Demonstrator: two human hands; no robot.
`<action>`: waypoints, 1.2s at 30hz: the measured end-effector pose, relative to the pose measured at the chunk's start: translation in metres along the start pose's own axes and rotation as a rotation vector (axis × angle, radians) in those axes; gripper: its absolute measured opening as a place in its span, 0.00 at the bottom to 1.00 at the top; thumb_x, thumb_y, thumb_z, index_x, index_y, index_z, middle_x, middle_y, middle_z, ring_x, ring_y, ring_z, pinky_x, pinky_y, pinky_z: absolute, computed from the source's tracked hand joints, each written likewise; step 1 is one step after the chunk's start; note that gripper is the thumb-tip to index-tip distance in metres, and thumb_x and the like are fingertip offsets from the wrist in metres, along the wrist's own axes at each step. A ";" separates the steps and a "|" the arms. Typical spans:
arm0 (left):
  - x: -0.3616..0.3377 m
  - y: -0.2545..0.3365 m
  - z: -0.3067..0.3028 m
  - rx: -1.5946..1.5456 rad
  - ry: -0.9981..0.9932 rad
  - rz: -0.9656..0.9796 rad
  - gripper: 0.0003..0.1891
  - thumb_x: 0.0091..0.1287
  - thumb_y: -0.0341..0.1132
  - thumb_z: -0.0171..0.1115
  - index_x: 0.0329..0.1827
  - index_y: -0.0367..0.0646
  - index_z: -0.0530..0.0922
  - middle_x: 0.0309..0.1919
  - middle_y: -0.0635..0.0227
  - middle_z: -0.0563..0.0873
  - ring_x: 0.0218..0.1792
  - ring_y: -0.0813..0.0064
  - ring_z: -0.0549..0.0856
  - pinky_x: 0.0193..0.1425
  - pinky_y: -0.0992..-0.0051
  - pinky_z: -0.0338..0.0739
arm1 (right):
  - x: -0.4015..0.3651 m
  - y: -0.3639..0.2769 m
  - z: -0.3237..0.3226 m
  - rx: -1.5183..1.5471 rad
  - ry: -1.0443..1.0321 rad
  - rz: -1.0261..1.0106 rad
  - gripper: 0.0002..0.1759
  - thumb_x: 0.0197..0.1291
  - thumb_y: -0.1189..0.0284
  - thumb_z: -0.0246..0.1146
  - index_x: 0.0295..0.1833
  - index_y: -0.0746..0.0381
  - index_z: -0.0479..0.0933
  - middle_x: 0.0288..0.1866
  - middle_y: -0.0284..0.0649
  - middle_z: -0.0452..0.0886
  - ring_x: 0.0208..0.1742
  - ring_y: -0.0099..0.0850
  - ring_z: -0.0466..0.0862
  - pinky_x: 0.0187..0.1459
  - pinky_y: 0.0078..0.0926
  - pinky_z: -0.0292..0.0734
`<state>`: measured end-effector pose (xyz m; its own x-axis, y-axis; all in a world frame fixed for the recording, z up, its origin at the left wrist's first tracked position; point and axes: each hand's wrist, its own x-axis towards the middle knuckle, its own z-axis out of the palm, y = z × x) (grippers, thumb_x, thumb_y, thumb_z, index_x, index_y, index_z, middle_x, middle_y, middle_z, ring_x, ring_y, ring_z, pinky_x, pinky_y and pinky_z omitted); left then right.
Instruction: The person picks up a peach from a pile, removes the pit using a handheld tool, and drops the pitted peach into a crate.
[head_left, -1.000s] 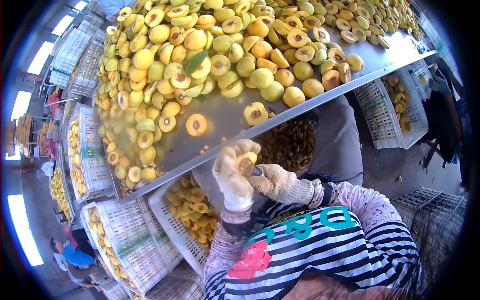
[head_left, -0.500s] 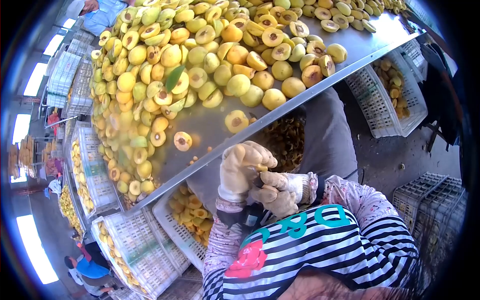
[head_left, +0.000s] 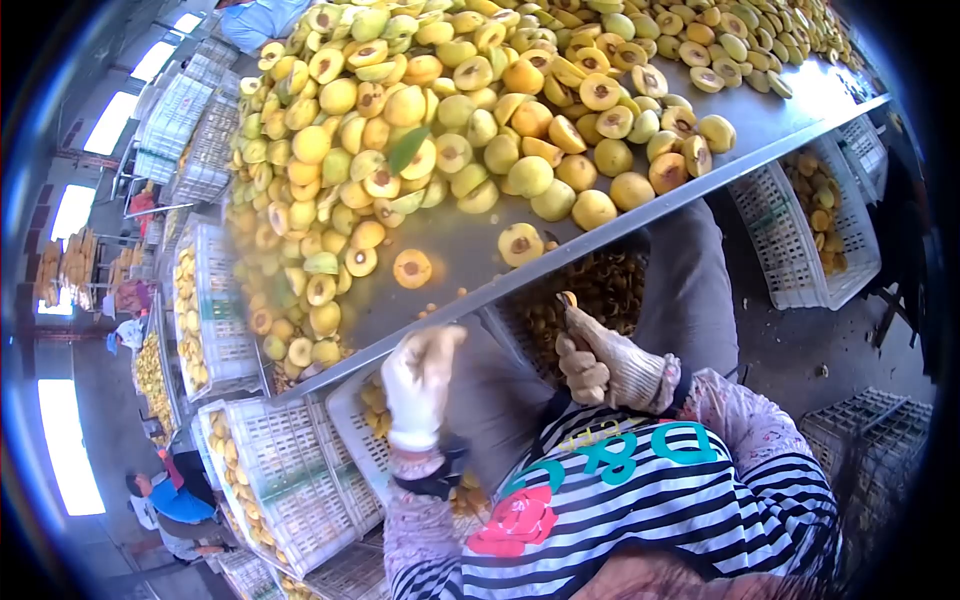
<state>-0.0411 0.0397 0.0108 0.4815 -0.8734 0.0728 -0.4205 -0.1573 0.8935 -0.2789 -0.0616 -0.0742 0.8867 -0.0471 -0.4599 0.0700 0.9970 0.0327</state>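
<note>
My right hand (head_left: 600, 365), in a cream work glove, is closed around a small thin tool (head_left: 569, 300); a yellowish bit shows at its tip, and the grip hides the rest. It hovers over a container of dark fruit scraps (head_left: 585, 290) below the table edge. My left hand (head_left: 420, 385), gloved and smeared by motion, is by the table edge, above a white crate (head_left: 350, 420) of yellow fruit halves. Whether it holds anything cannot be made out. Halved yellow peaches (head_left: 520, 244), many with stones or hollows showing, are heaped on the metal table (head_left: 470, 250).
The table's raised metal rim (head_left: 600, 238) runs diagonally before me. Fruit-filled crates stand at left (head_left: 290, 480) and right (head_left: 800, 240). Stacked crates (head_left: 870, 430) sit at lower right. A green leaf (head_left: 408, 150) lies on the fruit. Other people (head_left: 180, 500) are in the background at left.
My hands, together at a small piece half a second ago, have come apart. The left moved left and down toward the crate; the right holds the tool upward. The view has shifted slightly.
</note>
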 end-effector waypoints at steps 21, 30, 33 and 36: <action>0.045 -0.037 0.015 -0.852 -0.088 -0.242 0.14 0.60 0.21 0.64 0.48 0.41 0.76 0.47 0.62 0.83 0.47 0.69 0.85 0.56 0.70 0.84 | -0.006 0.009 0.060 -0.674 0.282 -0.112 0.23 0.78 0.48 0.52 0.36 0.55 0.67 0.17 0.26 0.58 0.13 0.20 0.55 0.17 0.23 0.50; 0.002 -0.010 0.075 -1.094 0.091 -0.246 0.09 0.72 0.33 0.57 0.52 0.42 0.77 0.51 0.57 0.83 0.52 0.66 0.83 0.58 0.70 0.81 | 0.011 0.020 0.080 -1.246 0.320 -0.180 0.28 0.74 0.47 0.57 0.53 0.64 0.79 0.32 0.35 0.81 0.32 0.26 0.80 0.37 0.26 0.78; 0.000 -0.008 0.082 -1.132 0.174 -0.331 0.10 0.77 0.37 0.56 0.52 0.41 0.78 0.50 0.59 0.84 0.53 0.66 0.83 0.61 0.69 0.80 | 0.015 0.020 0.073 -1.296 0.341 -0.263 0.27 0.74 0.49 0.58 0.56 0.65 0.79 0.37 0.39 0.84 0.39 0.30 0.83 0.45 0.31 0.79; 0.000 -0.005 0.086 -1.035 0.206 -0.290 0.11 0.79 0.41 0.57 0.50 0.42 0.79 0.47 0.62 0.85 0.53 0.68 0.83 0.61 0.69 0.79 | 0.024 0.025 0.055 -1.233 0.230 -0.410 0.24 0.74 0.53 0.60 0.58 0.64 0.79 0.42 0.45 0.86 0.44 0.34 0.85 0.51 0.33 0.79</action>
<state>-0.1054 0.0005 -0.0321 0.6176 -0.7568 -0.2140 0.5332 0.2029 0.8213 -0.2308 -0.0411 -0.0356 0.7952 -0.4676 -0.3860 -0.2548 0.3200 -0.9125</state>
